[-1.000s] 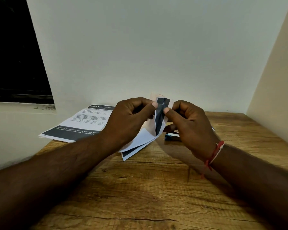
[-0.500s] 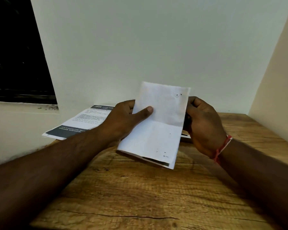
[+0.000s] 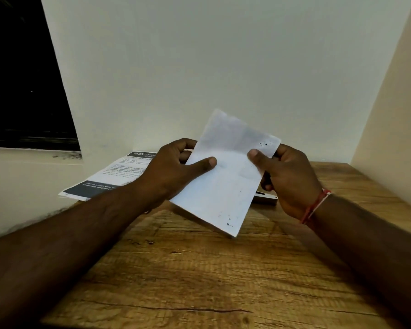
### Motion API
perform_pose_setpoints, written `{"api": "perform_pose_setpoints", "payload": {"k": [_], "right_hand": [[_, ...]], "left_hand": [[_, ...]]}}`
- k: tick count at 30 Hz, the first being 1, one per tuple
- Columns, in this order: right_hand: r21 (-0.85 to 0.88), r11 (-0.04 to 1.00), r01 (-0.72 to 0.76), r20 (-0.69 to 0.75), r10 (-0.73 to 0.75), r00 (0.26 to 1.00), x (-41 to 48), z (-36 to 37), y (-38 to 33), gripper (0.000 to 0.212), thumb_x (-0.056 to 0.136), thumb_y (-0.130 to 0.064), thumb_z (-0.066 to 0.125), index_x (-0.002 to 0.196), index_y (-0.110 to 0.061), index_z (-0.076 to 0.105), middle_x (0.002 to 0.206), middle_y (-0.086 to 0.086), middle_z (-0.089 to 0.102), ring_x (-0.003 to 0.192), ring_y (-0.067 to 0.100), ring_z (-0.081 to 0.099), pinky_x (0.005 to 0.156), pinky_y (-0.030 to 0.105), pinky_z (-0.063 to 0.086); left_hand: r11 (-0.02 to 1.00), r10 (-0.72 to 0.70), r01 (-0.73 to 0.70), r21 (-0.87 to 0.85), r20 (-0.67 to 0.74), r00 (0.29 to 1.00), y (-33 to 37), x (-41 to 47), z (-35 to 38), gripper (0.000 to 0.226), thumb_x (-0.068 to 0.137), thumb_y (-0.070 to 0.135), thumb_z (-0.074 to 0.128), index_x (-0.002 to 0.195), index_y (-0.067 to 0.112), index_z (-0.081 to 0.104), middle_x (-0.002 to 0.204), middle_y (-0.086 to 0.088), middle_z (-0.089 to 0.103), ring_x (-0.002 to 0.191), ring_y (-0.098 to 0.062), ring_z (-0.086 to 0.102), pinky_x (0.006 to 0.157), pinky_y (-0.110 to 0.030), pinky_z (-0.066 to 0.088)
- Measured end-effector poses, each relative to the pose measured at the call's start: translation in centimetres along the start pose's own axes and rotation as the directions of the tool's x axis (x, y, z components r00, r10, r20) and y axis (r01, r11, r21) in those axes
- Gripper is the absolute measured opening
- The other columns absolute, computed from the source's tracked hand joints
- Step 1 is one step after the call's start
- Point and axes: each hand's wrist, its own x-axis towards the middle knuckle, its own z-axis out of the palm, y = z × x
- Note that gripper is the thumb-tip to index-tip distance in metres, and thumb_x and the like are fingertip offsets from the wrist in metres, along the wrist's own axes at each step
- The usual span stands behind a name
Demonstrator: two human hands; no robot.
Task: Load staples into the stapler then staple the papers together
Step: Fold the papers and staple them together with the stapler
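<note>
I hold a folded white paper (image 3: 226, 184) tilted above the wooden table (image 3: 199, 269), its blank back toward me. My left hand (image 3: 173, 172) grips its left edge, thumb on the front and fingers behind. My right hand (image 3: 287, 176) pinches the right edge, thumb on the front. Small dark marks sit near the paper's upper right corner and lower edge. Behind the paper and under my right hand, a sliver of the stapler (image 3: 265, 199) lies on the table, mostly hidden.
A printed sheet (image 3: 109, 176) with dark header bands lies at the table's back left, hanging over the edge. White walls close in behind and on the right. A dark window (image 3: 22, 79) is at the left.
One second ago both hands pinched the folded paper edge-on. It has since been turned flat with its white back facing me, and my right thumb has come onto its front.
</note>
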Motion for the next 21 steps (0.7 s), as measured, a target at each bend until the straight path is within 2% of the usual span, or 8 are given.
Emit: {"api": "perform_pose_setpoints", "payload": {"k": [5, 9, 12, 16, 21], "right_hand": [[0.089, 0.996, -0.011, -0.085, 0.019, 0.996, 1.0, -0.9, 0.6, 0.023, 0.102, -0.023, 0.079, 0.123, -0.015, 0.079, 0.091, 0.013, 0.079, 0.058, 0.018, 0.062, 0.053, 0.029, 0.055], [0.141, 0.990, -0.023, -0.087, 0.036, 0.996, 1.1, -1.0, 0.9, 0.028, 0.102, -0.025, 0.079, 0.127, -0.013, 0.077, 0.086, 0.011, 0.078, 0.060, 0.018, 0.066, 0.056, 0.029, 0.059], [0.155, 0.988, -0.020, -0.065, 0.030, 0.997, 0.8, -0.8, 0.9, 0.021, 0.102, -0.025, 0.077, 0.122, -0.018, 0.078, 0.092, 0.014, 0.080, 0.062, 0.018, 0.068, 0.058, 0.030, 0.061], [0.183, 0.982, -0.044, -0.009, 0.047, 0.999, 0.2, -0.5, 0.6, 0.010, 0.102, -0.023, 0.076, 0.112, -0.021, 0.077, 0.089, 0.012, 0.081, 0.066, 0.020, 0.073, 0.058, 0.028, 0.063], [0.133, 0.988, -0.077, 0.049, 0.072, 0.996, -0.1, -0.3, 0.4, 0.023, 0.101, -0.023, 0.078, 0.122, -0.014, 0.076, 0.105, 0.018, 0.082, 0.070, 0.024, 0.077, 0.058, 0.029, 0.063]], "left_hand": [[0.999, -0.031, 0.029, -0.041, -0.037, 0.999, -1.0, 0.6, -0.3, 0.045, 0.085, 0.037, 0.099, 0.123, 0.023, 0.079, 0.114, 0.000, 0.087, 0.104, -0.021, 0.085, 0.093, -0.046, 0.070], [0.955, -0.112, 0.086, -0.284, -0.077, 0.991, -1.3, 1.0, -0.1, 0.043, 0.088, 0.023, 0.096, 0.126, 0.013, 0.078, 0.117, -0.009, 0.086, 0.109, -0.031, 0.084, 0.091, -0.046, 0.070], [0.903, -0.131, 0.081, -0.422, -0.092, 0.987, -1.2, 1.1, -0.1, 0.043, 0.092, 0.020, 0.091, 0.131, 0.010, 0.076, 0.120, -0.011, 0.085, 0.112, -0.033, 0.083, 0.087, -0.042, 0.069], [0.874, -0.136, 0.093, -0.477, -0.057, 0.989, -1.0, 0.8, 0.1, 0.038, 0.097, 0.023, 0.086, 0.133, 0.015, 0.077, 0.122, -0.005, 0.086, 0.115, -0.028, 0.083, 0.082, -0.036, 0.067], [0.860, -0.118, 0.056, -0.508, -0.091, 0.989, -0.9, 0.7, 0.2, 0.043, 0.098, 0.024, 0.086, 0.138, 0.014, 0.076, 0.129, -0.005, 0.084, 0.121, -0.027, 0.081, 0.104, -0.052, 0.065]]}}
